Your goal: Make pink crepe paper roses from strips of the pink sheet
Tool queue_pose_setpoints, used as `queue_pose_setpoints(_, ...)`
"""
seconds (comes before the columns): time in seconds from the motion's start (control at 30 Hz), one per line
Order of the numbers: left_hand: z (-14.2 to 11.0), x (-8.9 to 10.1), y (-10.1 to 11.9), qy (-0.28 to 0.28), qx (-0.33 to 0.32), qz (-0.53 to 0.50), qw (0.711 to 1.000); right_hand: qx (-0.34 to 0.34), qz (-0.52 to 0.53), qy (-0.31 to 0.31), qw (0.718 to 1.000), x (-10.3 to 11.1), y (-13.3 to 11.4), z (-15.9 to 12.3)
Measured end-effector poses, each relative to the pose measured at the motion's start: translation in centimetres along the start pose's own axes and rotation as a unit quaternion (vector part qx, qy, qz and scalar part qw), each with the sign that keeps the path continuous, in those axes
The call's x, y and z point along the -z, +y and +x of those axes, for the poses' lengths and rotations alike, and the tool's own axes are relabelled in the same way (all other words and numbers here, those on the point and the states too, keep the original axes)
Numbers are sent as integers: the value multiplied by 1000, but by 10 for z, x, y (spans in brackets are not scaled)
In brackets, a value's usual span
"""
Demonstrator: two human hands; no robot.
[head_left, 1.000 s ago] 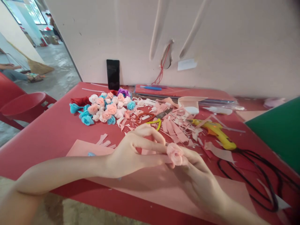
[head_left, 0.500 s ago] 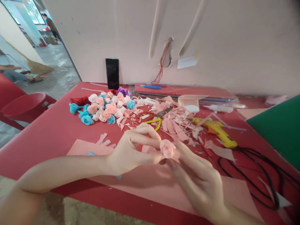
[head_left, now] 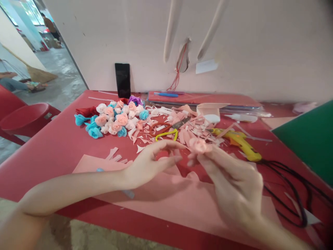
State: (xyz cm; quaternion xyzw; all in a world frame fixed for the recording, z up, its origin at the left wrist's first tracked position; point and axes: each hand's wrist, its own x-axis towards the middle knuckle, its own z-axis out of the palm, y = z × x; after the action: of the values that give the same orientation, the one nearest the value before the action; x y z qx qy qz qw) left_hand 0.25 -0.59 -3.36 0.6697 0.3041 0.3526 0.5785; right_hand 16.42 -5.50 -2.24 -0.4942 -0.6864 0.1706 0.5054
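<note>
A small pink paper rose (head_left: 198,145), slightly blurred, is pinched in the fingers of my right hand (head_left: 234,180). To its left, my left hand (head_left: 153,161) has its thumb and fingers apart with nothing between them. Below both hands lies a large pink paper sheet (head_left: 182,205). Scissors with a red and a yellow handle (head_left: 168,133) rest among pink and white paper scraps (head_left: 189,130) just beyond my left hand. A yellow glue gun (head_left: 240,143) lies past my right hand, its black cord trailing right.
Several pink, white, blue, red and purple paper roses (head_left: 114,119) are heaped at the back left of the red table (head_left: 52,156). A black phone (head_left: 122,80) leans on the wall behind. A green panel (head_left: 309,139) borders the right, a red chair (head_left: 26,116) the left.
My right hand has moved right and up with the rose. My left hand has come off the rose, and its fingers have parted.
</note>
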Motion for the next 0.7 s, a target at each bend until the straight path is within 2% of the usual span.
queue_pose_setpoints(0.07,3,3,-7,-64,-8,148,987,-66,40,5,997,5,4,9)
queue_pose_setpoints(0.13,4,5,-14,-132,-48,290,947,-143,86,-32,986,8,10,20)
queue_pose_setpoints(0.17,4,5,-16,-160,-63,332,927,-184,124,-69,973,9,14,25)
queue_pose_setpoints(0.23,2,3,-20,-201,-81,378,900,-222,151,-80,960,9,23,32)
queue_pose_setpoints(0.27,1,2,-21,-215,-85,391,891,-266,184,-88,942,9,27,35)
queue_pose_setpoints(0.37,2,-6,-25,-230,-121,446,857,-306,215,-100,922,6,37,37)
queue_pose_setpoints(0.5,14,-22,-37,-230,-179,495,819,-307,240,-109,914,3,36,37)
queue_pose_setpoints(0.7,31,-36,-47,-228,-194,503,811,-304,257,-111,911,3,29,37)
